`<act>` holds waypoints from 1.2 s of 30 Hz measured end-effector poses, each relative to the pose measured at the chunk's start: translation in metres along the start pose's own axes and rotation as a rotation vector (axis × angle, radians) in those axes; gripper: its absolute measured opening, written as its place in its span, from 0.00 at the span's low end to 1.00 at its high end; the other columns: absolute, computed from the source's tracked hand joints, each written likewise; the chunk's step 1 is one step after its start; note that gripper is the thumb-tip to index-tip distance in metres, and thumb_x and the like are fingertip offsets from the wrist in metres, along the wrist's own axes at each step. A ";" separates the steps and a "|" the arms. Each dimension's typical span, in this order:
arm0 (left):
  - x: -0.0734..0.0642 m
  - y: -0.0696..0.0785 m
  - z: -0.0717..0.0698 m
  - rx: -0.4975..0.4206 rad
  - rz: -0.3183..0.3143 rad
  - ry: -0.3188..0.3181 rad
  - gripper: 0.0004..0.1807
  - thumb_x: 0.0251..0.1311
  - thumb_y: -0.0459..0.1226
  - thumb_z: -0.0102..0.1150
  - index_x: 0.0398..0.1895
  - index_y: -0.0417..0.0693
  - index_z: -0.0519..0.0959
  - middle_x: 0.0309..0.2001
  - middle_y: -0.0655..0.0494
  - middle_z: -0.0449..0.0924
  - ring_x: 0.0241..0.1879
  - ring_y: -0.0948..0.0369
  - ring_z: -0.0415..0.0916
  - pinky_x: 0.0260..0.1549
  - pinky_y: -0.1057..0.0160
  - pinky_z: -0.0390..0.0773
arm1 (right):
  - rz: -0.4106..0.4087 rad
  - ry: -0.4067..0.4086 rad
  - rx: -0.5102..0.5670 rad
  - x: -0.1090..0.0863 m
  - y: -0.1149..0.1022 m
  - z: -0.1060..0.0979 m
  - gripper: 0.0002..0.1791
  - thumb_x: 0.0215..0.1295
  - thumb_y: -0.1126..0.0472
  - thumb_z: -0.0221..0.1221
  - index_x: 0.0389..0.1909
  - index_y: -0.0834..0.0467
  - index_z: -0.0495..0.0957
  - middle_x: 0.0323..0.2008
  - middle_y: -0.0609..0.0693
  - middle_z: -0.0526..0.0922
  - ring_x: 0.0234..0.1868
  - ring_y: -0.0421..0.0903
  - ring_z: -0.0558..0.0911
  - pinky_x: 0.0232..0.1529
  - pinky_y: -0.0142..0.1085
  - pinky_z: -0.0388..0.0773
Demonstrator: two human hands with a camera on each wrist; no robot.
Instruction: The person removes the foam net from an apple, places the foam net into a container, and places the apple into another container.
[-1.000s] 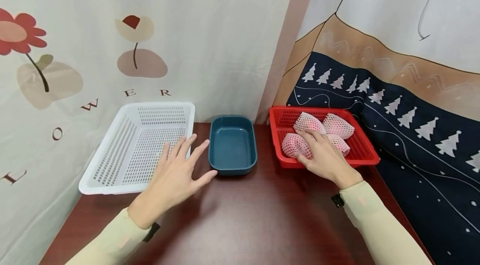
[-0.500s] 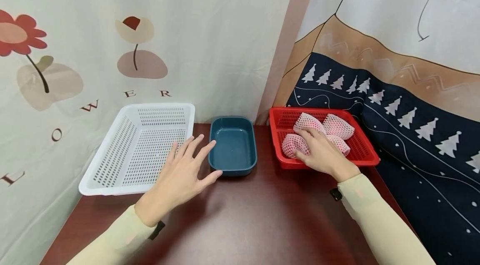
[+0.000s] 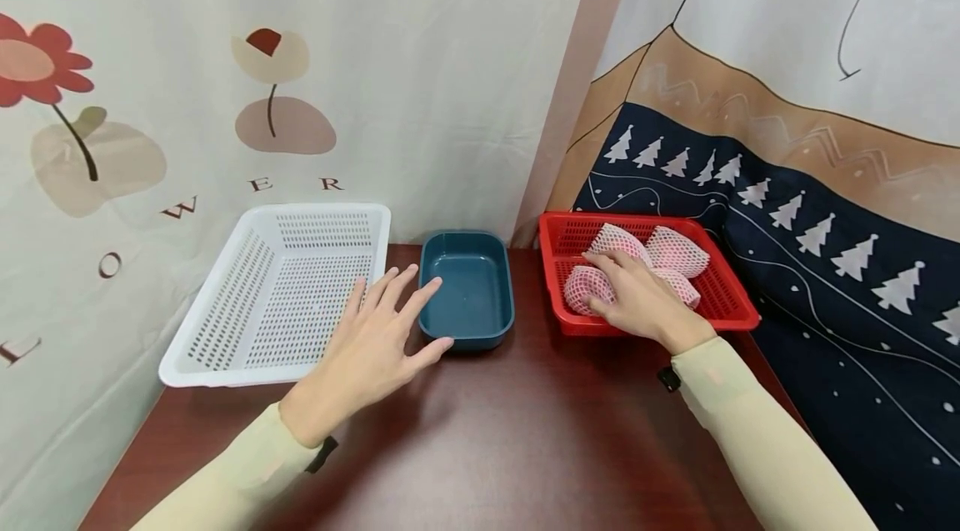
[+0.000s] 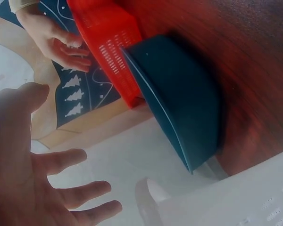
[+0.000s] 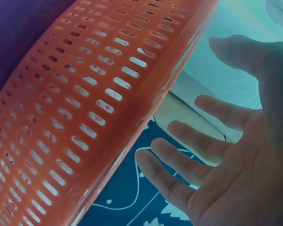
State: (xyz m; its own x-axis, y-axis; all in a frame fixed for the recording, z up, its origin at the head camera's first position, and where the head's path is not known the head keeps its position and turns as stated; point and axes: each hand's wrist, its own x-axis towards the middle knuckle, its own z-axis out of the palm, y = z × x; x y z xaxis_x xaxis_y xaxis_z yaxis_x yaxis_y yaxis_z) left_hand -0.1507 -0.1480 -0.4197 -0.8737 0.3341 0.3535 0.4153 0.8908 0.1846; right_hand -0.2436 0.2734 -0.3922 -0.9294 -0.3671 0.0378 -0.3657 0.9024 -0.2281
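Note:
My right hand (image 3: 637, 298) hovers over the red basket (image 3: 731, 310), fingers spread and nothing held. In the right wrist view its fingers (image 5: 198, 141) show bare beyond the basket's slotted wall (image 5: 85, 113). Below the hand lie several round pinkish-red fruits in white foam nets, among them a front-left one (image 3: 587, 289) and a back-right one (image 3: 677, 252); the hand partly hides them. My left hand (image 3: 367, 356), fingers apart, hangs between the white basket (image 3: 202, 331) and the dark teal container (image 3: 465, 331), holding nothing. In the left wrist view that container (image 4: 179, 89) lies beyond the fingertips.
All three containers stand in a row on the dark red-brown table (image 3: 495, 431), against a pale printed curtain (image 3: 435, 81). A navy cloth with white trees (image 3: 840, 306) borders the right side. The white basket and the teal container hold nothing visible.
My left hand has drifted right, toward the teal container. My right hand has shifted slightly left over the red basket. The containers and fruits stay in place.

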 end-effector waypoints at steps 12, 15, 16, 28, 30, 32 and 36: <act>0.009 0.010 0.004 0.004 0.021 -0.016 0.47 0.76 0.70 0.66 0.91 0.64 0.70 0.90 0.43 0.67 0.89 0.34 0.66 0.86 0.20 0.62 | -0.017 -0.002 -0.012 0.008 0.001 0.000 0.45 0.75 0.49 0.73 0.89 0.53 0.70 0.84 0.65 0.74 0.84 0.70 0.74 0.77 0.76 0.78; 0.013 0.014 0.006 -0.003 0.032 -0.028 0.47 0.77 0.70 0.65 0.91 0.64 0.70 0.91 0.43 0.67 0.89 0.35 0.66 0.86 0.20 0.62 | -0.025 -0.003 -0.014 0.009 0.000 -0.002 0.45 0.76 0.49 0.73 0.89 0.53 0.70 0.84 0.65 0.74 0.83 0.69 0.75 0.78 0.76 0.78; 0.014 0.016 0.006 -0.008 0.034 -0.032 0.47 0.77 0.70 0.64 0.91 0.64 0.70 0.91 0.43 0.66 0.89 0.35 0.66 0.87 0.20 0.61 | -0.026 -0.003 -0.012 0.009 0.000 -0.002 0.44 0.76 0.49 0.73 0.89 0.54 0.71 0.84 0.65 0.75 0.83 0.69 0.75 0.78 0.76 0.78; 0.028 0.032 0.020 -0.043 0.084 -0.021 0.47 0.76 0.69 0.68 0.90 0.61 0.72 0.90 0.42 0.69 0.88 0.36 0.68 0.87 0.21 0.61 | -0.040 -0.023 -0.046 0.017 0.001 -0.005 0.41 0.77 0.49 0.71 0.87 0.54 0.74 0.82 0.66 0.76 0.82 0.70 0.76 0.80 0.75 0.76; 0.031 0.034 0.022 -0.043 0.089 -0.024 0.47 0.76 0.69 0.67 0.90 0.62 0.72 0.89 0.42 0.69 0.88 0.36 0.69 0.88 0.22 0.61 | -0.035 -0.030 -0.049 0.018 0.001 -0.005 0.41 0.77 0.49 0.72 0.87 0.53 0.74 0.83 0.67 0.76 0.83 0.71 0.75 0.81 0.76 0.75; 0.033 0.037 0.023 -0.044 0.090 -0.030 0.47 0.76 0.70 0.67 0.90 0.62 0.72 0.90 0.43 0.69 0.88 0.36 0.69 0.88 0.22 0.61 | -0.034 -0.037 -0.052 0.019 0.002 -0.005 0.41 0.77 0.49 0.72 0.87 0.54 0.74 0.83 0.67 0.75 0.84 0.71 0.74 0.82 0.75 0.74; 0.036 0.041 0.026 -0.047 0.094 -0.037 0.46 0.76 0.69 0.67 0.90 0.62 0.72 0.89 0.43 0.69 0.87 0.36 0.69 0.88 0.22 0.62 | -0.027 -0.056 -0.046 0.022 0.002 -0.007 0.43 0.76 0.48 0.72 0.88 0.54 0.73 0.84 0.67 0.74 0.85 0.71 0.73 0.83 0.76 0.72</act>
State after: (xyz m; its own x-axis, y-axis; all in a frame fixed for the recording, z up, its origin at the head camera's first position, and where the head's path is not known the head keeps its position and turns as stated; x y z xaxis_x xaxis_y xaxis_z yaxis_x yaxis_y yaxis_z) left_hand -0.1719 -0.0913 -0.4233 -0.8387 0.4277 0.3372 0.5067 0.8398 0.1951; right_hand -0.2646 0.2684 -0.3852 -0.9155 -0.4021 -0.0114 -0.3934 0.9009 -0.1831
